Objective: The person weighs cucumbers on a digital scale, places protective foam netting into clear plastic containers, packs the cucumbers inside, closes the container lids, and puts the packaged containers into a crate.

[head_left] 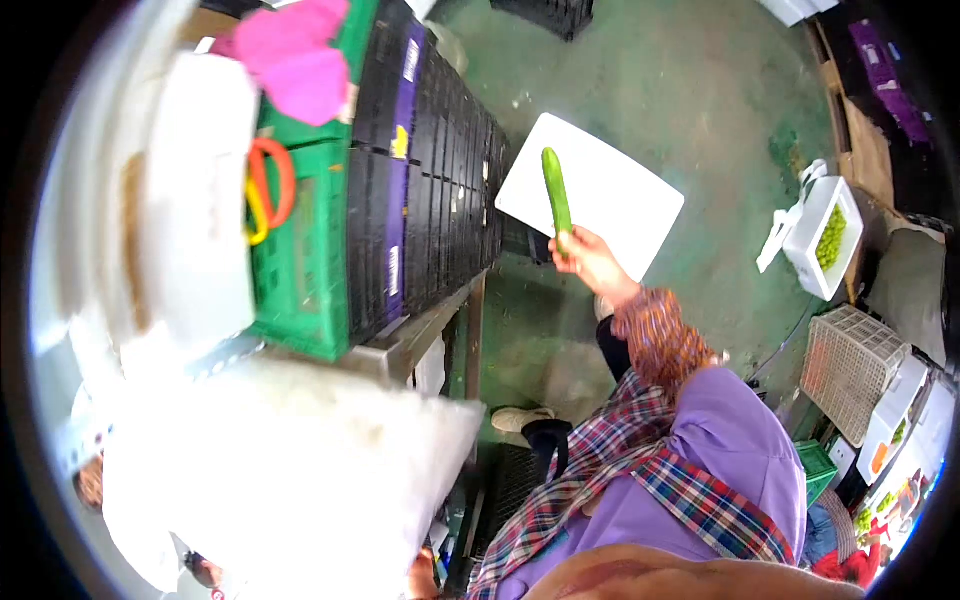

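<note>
My right hand is closed around the lower end of a long green cucumber. The cucumber points away from me, above a white rectangular board. A patterned knit cuff covers that wrist. At the bottom edge, what looks like my left hand shows only in part, beside a large, overexposed white bag or sheet. Its fingers cannot be made out.
Stacked black crates and a green crate stand at left, with orange-handled scissors and a pink cloth. At right are a white box holding green produce and a beige plastic basket.
</note>
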`<state>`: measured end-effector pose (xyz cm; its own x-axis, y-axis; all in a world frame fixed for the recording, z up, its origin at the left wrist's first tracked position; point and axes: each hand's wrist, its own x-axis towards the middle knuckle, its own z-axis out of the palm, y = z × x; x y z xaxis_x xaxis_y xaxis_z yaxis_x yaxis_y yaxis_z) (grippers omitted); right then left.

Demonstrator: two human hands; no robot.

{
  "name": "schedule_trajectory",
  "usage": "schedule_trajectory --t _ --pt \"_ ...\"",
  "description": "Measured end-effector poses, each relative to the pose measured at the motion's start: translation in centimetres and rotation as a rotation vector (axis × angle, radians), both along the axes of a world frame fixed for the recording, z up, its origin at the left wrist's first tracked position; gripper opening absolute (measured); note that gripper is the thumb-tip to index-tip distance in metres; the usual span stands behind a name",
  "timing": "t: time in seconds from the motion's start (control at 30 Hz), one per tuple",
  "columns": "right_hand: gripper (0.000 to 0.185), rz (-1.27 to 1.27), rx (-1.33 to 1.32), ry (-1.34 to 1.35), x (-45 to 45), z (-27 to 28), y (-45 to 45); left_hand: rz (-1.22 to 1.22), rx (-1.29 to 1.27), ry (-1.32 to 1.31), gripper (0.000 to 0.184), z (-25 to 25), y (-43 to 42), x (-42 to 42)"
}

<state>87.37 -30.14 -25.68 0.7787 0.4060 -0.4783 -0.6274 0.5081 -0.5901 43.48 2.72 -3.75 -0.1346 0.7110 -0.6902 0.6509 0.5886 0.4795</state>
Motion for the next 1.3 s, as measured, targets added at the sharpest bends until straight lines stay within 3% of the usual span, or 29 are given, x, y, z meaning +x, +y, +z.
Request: schedule_trajectory --t 0.1,0.17,0.23,0.3,0.33,0.47,0.6,0.63,0.67,0.73,0.8,0.83,0.97,1.03,1.07,1.2,1.3 --pt "0.029 0.096 -0.116 -0.316 -5.0 13.3 0.2 -0.069 -0.01 -0.124 0.024 1.2 0.2 -0.7" --pt "0.034 0.109 -0.164 -0.514 -8.6 20.8 1.0 -0.055 -0.061 -0.347 0.024 2.1 0.4 -1.4" --pt "0.04 0.115 -0.263 -0.754 -12.5 26.2 1.9 -0.092 -0.142 -0.607 0.026 2.0 0.6 -1.7" --pt "0.043 0.181 -0.378 -0.91 -16.1 30.8 3.2 -0.25 -0.265 -0.595 0.024 1.2 1.1 -2.9" --pt "0.043 0.217 -0.491 -0.966 -18.4 33.4 4.8 -0.198 -0.332 -0.755 0.022 2.1 1.4 -3.1" --pt "0.04 0.298 -0.637 -1.199 -25.9 39.5 10.8 -0.271 -0.475 -0.906 0.022 5.2 0.0 -6.3" --pt "0.04 0.518 -0.535 -1.328 -36.4 43.5 20.0 -0.37 -0.486 -0.985 0.019 9.0 3.0 -16.4" --pt "0.041 0.632 -0.39 -1.275 -38.7 43.7 22.5 -0.386 -0.462 -1.005 0.019 8.9 4.3 -19.4" --pt "0.033 0.891 -0.322 -0.872 -40.6 45.5 24.3 -0.344 -0.404 -0.979 0.019 8.5 5.1 -21.6" --pt "0.024 1.113 -0.195 -0.602 -43.0 47.2 28.7 -0.279 -0.305 -0.909 0.019 7.4 6.7 -25.8" --pt "0.021 1.243 -0.181 -0.451 -46.4 45.4 36.6 -0.224 -0.262 -0.93 0.019 2.8 11.1 -30.9" --pt "0.023 1.293 -0.181 -0.479 -47.1 46.3 38.9 -0.201 -0.24 -0.919 0.019 3.5 11.3 -32.4" --pt "0.026 1.394 -0.228 -0.465 -44.6 47.4 48.4 -0.131 -0.133 -0.873 0.023 2.8 10.7 -33.8" --pt "0.026 1.427 -0.239 -0.39 -44.5 48.5 53.8 -0.085 -0.105 -0.96 0.027 -2.7 11.0 -35.8" --pt "0.025 1.436 -0.254 -0.361 -43.8 48.5 56.9 0.049 -0.192 -1.027 0.025 -3.0 11.2 -35.7" --pt "0.031 1.346 -0.358 -0.497 -42.8 49.8 69.4 0.155 -0.179 -0.969 0.024 -2.7 11.2 -35.4" --pt "0.033 1.291 -0.25 -0.691 -41.2 50.3 81.6 0.186 -0.144 -0.894 0.024 -2.4 11.8 -35.5"
